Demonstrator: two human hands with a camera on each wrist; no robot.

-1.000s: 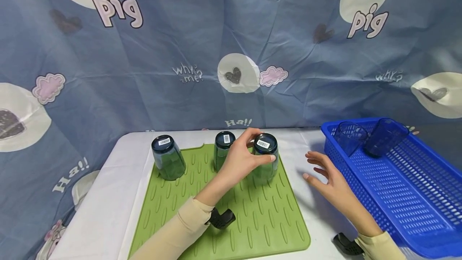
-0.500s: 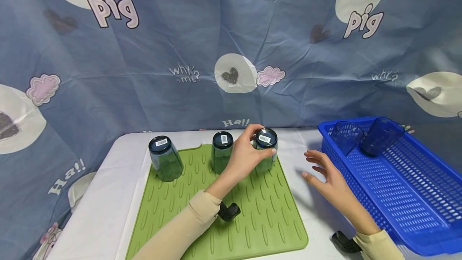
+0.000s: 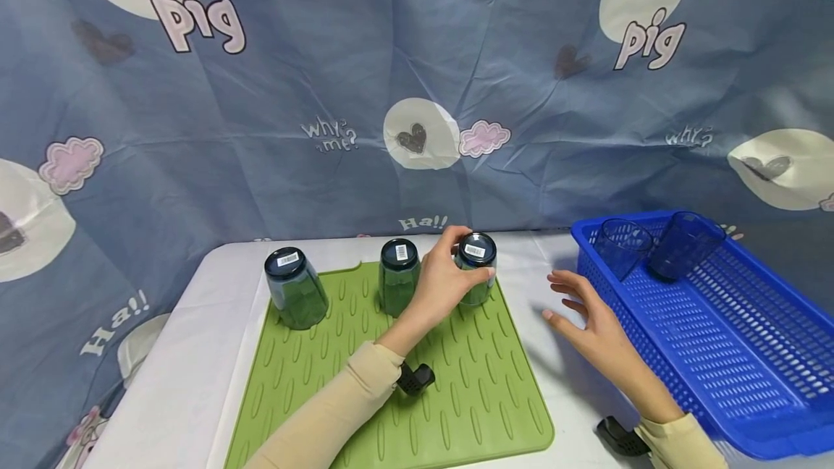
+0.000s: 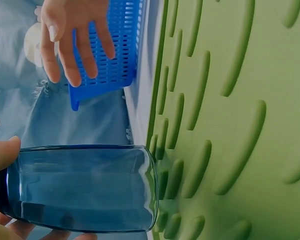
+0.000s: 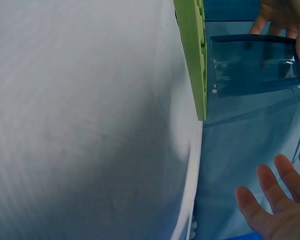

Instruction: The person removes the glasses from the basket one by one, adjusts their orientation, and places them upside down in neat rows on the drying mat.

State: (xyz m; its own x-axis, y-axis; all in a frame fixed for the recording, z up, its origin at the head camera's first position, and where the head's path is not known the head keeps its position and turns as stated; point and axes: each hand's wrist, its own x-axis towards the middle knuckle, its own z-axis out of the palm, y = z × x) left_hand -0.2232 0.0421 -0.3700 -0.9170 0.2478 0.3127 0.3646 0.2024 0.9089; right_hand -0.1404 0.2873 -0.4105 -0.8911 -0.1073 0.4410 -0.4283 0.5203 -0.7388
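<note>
My left hand (image 3: pixel 443 282) grips an upside-down blue drinking glass (image 3: pixel 477 292) near its base, thumb on the near side and fingers behind. Its rim is down at the far right part of the green ribbed mat (image 3: pixel 456 404); in the left wrist view the glass (image 4: pixel 85 187) has its rim right at the mat's ribs. Two similar glasses stand inverted on the mat: one at the far left (image 3: pixel 298 297), one in the middle (image 3: pixel 397 284), close beside my left hand. My right hand (image 3: pixel 596 328) hovers with fingers spread, holding nothing, between mat and basket.
A blue plastic basket (image 3: pixel 700 418) stands at the right, with two glasses at its far end, one upright (image 3: pixel 622 248) and one leaning (image 3: pixel 684 248). White cloth (image 3: pixel 169 382) covers the table, and a printed blue curtain (image 3: pixel 293 187) hangs behind it.
My left hand has shifted the gripped glass toward the back edge of the mat, slightly right relative to the middle glass. My right hand has stayed nearly still. The view has drifted slightly.
</note>
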